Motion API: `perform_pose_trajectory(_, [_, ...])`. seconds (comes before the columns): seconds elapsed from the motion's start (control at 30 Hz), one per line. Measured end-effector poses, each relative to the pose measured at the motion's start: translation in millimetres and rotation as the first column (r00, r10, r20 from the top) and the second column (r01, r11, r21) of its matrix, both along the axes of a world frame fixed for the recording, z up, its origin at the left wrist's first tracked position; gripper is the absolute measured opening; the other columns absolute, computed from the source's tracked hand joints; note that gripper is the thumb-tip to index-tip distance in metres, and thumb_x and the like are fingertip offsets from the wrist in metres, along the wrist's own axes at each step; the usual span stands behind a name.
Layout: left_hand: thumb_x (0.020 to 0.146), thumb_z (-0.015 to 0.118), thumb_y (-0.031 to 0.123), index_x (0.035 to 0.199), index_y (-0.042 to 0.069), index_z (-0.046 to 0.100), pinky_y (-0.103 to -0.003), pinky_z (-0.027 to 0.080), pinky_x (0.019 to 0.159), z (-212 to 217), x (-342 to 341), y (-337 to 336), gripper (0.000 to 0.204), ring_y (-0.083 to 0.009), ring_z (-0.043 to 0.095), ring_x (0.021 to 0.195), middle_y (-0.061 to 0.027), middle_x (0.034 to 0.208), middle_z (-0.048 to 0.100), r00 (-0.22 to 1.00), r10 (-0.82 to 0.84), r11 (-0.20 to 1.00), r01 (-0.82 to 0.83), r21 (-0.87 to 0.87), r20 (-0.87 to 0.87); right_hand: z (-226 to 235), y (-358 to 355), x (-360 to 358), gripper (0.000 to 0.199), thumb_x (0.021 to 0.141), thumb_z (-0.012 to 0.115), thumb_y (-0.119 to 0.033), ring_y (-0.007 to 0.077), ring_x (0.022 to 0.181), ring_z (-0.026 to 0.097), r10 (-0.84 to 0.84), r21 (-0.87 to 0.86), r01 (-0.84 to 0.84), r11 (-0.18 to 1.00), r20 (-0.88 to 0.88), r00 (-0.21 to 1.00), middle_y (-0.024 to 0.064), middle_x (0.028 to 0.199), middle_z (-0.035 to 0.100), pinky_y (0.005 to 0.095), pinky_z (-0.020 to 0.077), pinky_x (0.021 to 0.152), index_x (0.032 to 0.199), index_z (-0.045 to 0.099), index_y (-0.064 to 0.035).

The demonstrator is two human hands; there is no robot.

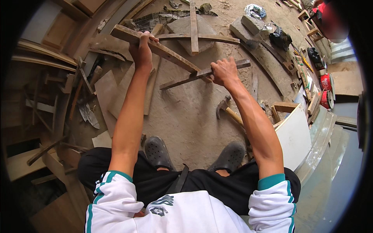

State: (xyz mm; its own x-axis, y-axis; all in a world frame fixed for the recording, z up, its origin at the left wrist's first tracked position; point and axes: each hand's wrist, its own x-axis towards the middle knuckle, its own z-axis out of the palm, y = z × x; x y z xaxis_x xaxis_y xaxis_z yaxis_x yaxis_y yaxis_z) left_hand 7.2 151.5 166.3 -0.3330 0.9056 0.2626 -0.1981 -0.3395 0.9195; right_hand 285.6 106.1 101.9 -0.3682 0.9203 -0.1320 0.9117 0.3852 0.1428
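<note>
My left hand is closed round the far left part of a long wooden plank, which slants down to the right. A thinner wooden strip crosses the plank near its right end, and my right hand grips this strip right of the crossing. Whether the two pieces are fastened together I cannot tell. On the ground below my right hand lies a claw hammer, its wooden handle partly hidden by my right forearm.
Beyond the plank, a curved wooden piece and an upright-lying batten rest by a stone slab. Concrete blocks lie at the far right. Wood scraps crowd the left; a white board stands at right. Another person shows far right.
</note>
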Motion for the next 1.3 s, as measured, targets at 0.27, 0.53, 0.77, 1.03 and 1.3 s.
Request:
perform_pose_trajectory(0.27, [0.087,0.058,0.009,0.072,0.001,0.057,-0.032,0.053,0.07,-6,2,-5,0.016,-0.0183,0.065,0.067,-0.0063,0.07,0.062,1.0,-0.004,0.997,0.003,0.078,0.016,-18,-10,3,0.035,0.083,0.069,-0.05,0.0214,0.095,0.065,0.047,0.162,-0.039,0.986,-0.049,0.998,0.0042,0.091,0.068,0.041,0.0414,0.083,0.094,0.067,-0.0168])
perform_pose_trajectory(0.53, [0.089,0.057,0.009,0.078,0.0,0.058,-0.03,0.052,0.074,-1,-1,-10,0.013,-0.0175,0.065,0.07,-0.0091,0.072,0.066,0.998,-0.066,0.996,0.065,0.056,0.01,-20,-12,4,0.04,0.082,0.07,-0.052,0.0207,0.094,0.064,0.057,0.205,-0.053,0.977,-0.011,0.998,0.0027,0.092,0.068,0.0399,0.0417,0.082,0.094,0.066,-0.0146])
perform_pose_trajectory(0.77, [0.09,0.057,0.009,0.081,0.0,0.058,-0.03,0.051,0.079,-3,-7,-18,0.013,-0.0172,0.066,0.075,-0.0096,0.075,0.068,0.992,-0.122,0.99,0.124,0.063,-0.034,-16,-18,4,0.04,0.081,0.072,-0.052,0.0207,0.094,0.064,0.056,0.205,-0.049,0.978,-0.027,0.998,0.0031,0.092,0.068,0.0394,0.0417,0.082,0.094,0.066,-0.0144])
perform_pose_trajectory(1.03, [0.091,0.057,0.012,0.085,0.0,0.059,-0.031,0.051,0.08,1,-13,-20,0.013,-0.0166,0.067,0.077,-0.0095,0.078,0.069,0.984,-0.169,0.985,0.17,0.012,-0.051,-9,-20,-3,0.034,0.077,0.075,-0.043,0.0217,0.097,0.064,0.034,0.165,-0.027,0.986,-0.036,0.999,0.0036,0.093,0.068,0.0388,0.0426,0.086,0.095,0.068,-0.0143])
perform_pose_trajectory(1.3, [0.094,0.062,0.02,0.096,0.005,0.055,-0.037,0.054,0.083,-4,-10,-19,0.017,-0.0226,0.068,0.081,-0.0104,0.08,0.067,0.978,-0.204,0.979,0.204,-0.018,0.034,-8,-22,0,0.043,0.079,0.074,-0.052,0.0207,0.096,0.064,0.038,0.172,-0.033,0.985,-0.024,0.999,0.003,0.094,0.068,0.0395,0.0414,0.083,0.095,0.066,-0.0133])
